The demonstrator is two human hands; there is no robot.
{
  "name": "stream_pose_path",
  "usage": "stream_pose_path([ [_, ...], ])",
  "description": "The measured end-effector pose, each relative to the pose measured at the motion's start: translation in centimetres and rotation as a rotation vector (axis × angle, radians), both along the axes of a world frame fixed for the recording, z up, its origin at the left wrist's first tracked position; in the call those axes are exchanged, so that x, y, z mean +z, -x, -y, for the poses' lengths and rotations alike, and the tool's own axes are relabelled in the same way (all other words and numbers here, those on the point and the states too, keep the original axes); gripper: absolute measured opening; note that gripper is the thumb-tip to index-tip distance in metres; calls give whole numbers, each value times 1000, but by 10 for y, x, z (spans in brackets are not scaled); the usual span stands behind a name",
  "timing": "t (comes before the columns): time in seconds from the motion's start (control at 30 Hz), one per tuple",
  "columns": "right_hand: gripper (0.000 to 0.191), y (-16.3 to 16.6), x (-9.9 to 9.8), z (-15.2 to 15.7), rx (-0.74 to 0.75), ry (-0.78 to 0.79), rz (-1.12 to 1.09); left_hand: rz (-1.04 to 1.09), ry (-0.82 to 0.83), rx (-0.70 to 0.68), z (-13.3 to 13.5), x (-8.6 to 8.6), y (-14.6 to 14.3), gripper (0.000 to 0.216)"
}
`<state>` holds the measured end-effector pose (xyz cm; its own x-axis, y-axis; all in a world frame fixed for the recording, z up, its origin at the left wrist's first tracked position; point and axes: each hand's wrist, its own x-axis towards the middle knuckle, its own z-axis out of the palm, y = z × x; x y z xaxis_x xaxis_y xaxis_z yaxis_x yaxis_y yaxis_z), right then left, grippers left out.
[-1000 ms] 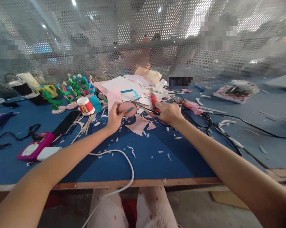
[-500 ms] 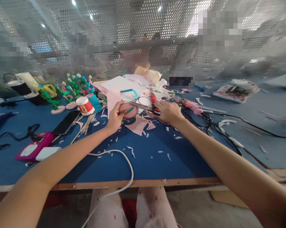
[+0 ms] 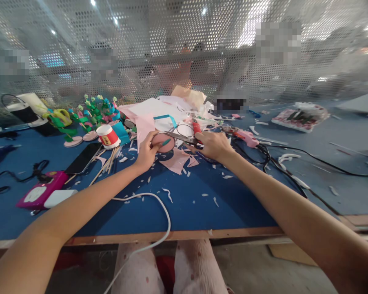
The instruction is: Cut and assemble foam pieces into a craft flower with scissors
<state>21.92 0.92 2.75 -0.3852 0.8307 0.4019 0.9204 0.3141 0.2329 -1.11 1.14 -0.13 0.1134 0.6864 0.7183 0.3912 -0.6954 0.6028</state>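
My left hand (image 3: 147,152) pinches a round pink disc (image 3: 166,146) with a dark rim, a teal-nailed thumb lying across its face. In my right hand (image 3: 213,145) is a pair of scissors (image 3: 184,138), fingers wrapped round the handles. Its blades reach left to the upper edge of the disc. Just beneath the disc and blades lie pink paper scraps (image 3: 176,161) on the blue tabletop. Behind the scissors a thin dark ring shape and a red item (image 3: 196,126) are partly hidden by my right hand.
To the left stand a red-and-white paper cup (image 3: 108,137), wooden sticks (image 3: 110,160), a phone (image 3: 83,158), a magenta power adapter (image 3: 45,188) and green craft plants (image 3: 95,112). Paper sheets (image 3: 155,107) are piled behind. A pink glue gun (image 3: 247,138) with black cables lies right; a white cable (image 3: 159,199) crosses the front.
Both hands keep nearly the same position, the scissors still at the disc's upper edge. The right hand's grip on the handles shifts slightly. The whole view drifts a little.
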Motion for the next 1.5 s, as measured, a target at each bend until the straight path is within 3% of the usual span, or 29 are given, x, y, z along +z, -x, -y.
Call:
stream_pose_path([
  [0.53, 63, -2, 4, 1, -6, 63, 42, 4, 55, -15, -2, -1, 1, 28],
  [0.73, 66, 0, 9, 5, -6, 86, 96, 11, 122, -95, -3, -3, 0, 29],
  [1.5, 62, 1, 10, 7, 24, 85, 66, -74, 80, -56, 3, 2, 0, 27],
])
